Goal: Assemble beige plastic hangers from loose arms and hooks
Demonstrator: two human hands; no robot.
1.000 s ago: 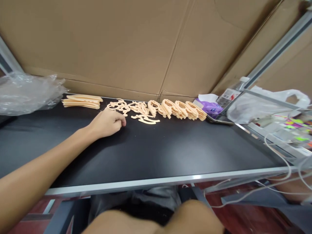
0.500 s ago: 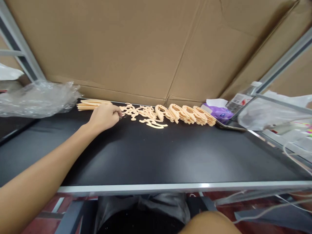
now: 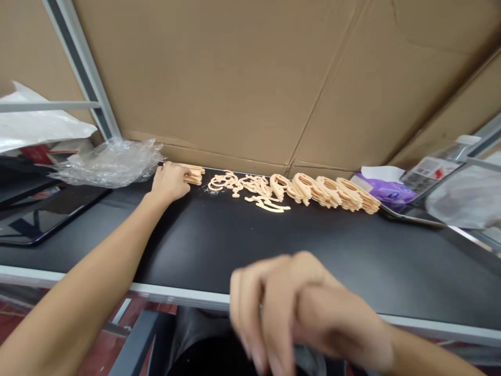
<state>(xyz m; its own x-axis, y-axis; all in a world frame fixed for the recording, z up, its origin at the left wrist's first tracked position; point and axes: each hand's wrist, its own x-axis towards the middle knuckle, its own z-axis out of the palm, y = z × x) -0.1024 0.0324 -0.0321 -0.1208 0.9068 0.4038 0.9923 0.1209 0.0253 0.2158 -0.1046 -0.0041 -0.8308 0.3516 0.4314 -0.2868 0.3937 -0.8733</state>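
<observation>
Resting at the far side of the black tabletop point(image 3: 219, 245), the left hand point(image 3: 170, 181) covers the left part of a stack of cream strips point(image 3: 194, 175) lying lengthwise left to right; hidden fingertips leave its grip uncertain. Crumpled clear plastic point(image 3: 113, 163) sits just left. Well apart, the blurred right hand point(image 3: 289, 308), fingers loosely bent, hangs near the silver front edge point(image 3: 183, 294), tabletop stretching between.

Bare left hand point(image 3: 170, 180) and bare right hand point(image 3: 282, 308) here, slim forearms point(image 3: 105, 266) bare too as far as they show. Down at the lap there's plain black cloth point(image 3: 219, 357) (shirt or shorts, honestly can't tell) next to some dark greyish fabric point(image 3: 186, 331).
</observation>
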